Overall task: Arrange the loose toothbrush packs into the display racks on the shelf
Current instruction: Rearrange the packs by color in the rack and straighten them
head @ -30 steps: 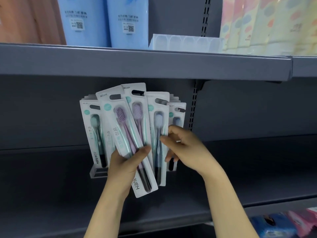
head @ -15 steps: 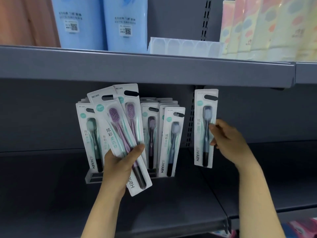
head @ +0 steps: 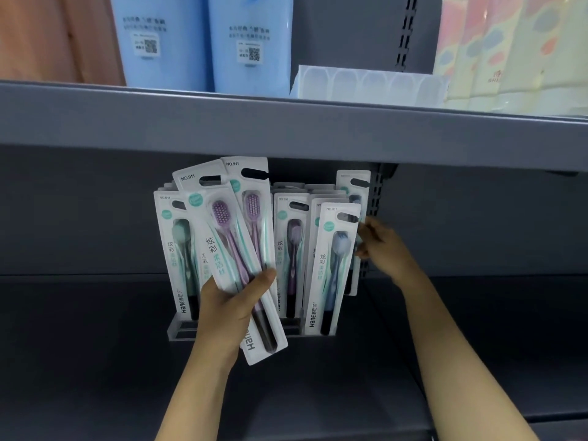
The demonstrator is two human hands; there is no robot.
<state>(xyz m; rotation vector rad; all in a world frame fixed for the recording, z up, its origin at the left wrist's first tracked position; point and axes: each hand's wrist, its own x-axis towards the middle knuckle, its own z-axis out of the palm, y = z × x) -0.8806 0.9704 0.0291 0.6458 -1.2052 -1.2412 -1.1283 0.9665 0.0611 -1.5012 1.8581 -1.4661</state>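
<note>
My left hand [head: 227,316] grips two purple toothbrush packs [head: 234,249] at frame centre; my right hand [head: 386,249] pinches one pack [head: 353,198] behind the rack [head: 181,329].

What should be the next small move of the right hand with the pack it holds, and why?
Probably lower the blue-brush pack into the rack. The right hand holds it raised behind the rightmost row, above its neighbours, while the left hand grips the two purple packs.

Both hands [head: 232,310] raised, right [head: 380,246] seemingly pinching.
</note>
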